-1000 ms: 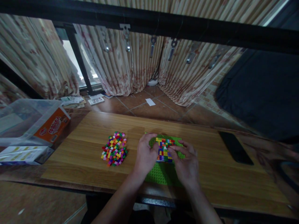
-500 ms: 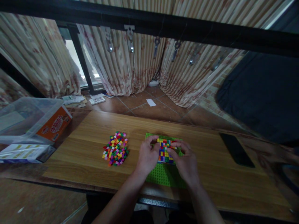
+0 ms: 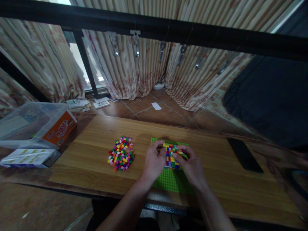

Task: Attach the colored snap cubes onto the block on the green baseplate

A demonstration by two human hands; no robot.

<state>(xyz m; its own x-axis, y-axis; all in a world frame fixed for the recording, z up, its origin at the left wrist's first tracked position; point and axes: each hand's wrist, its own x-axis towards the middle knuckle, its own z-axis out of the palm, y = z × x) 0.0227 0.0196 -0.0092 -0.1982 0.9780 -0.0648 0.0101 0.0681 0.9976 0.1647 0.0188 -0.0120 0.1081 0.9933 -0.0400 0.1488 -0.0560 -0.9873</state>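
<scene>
On a green studded baseplate [image 3: 169, 181] sits a low block of multicoloured toy bricks [image 3: 171, 159], in red, yellow, blue, green and white. My left hand [image 3: 154, 160] is curled against the block's left side, thumb and forefinger bent toward its upper left corner. From the right, my right hand [image 3: 191, 165] grips the block's other side, with its thumb over the top and its fingers at the far right edge. Whether a single small brick is pinched in either hand is too small to tell. Left of the baseplate lies a loose pile of small coloured bricks [image 3: 121, 154].
A black phone [image 3: 244, 154] lies at the right of the wooden table [image 3: 96, 163]. At the left stand a clear plastic bin with an orange label [image 3: 61, 128] and a flat white box [image 3: 27, 157]. A dark metal bar [image 3: 154, 22] with hanging hooks crosses above the table.
The whole view has shifted slightly, so everything sits a little further right. Both hands stay at the brick block, with hardly any change in their grip.
</scene>
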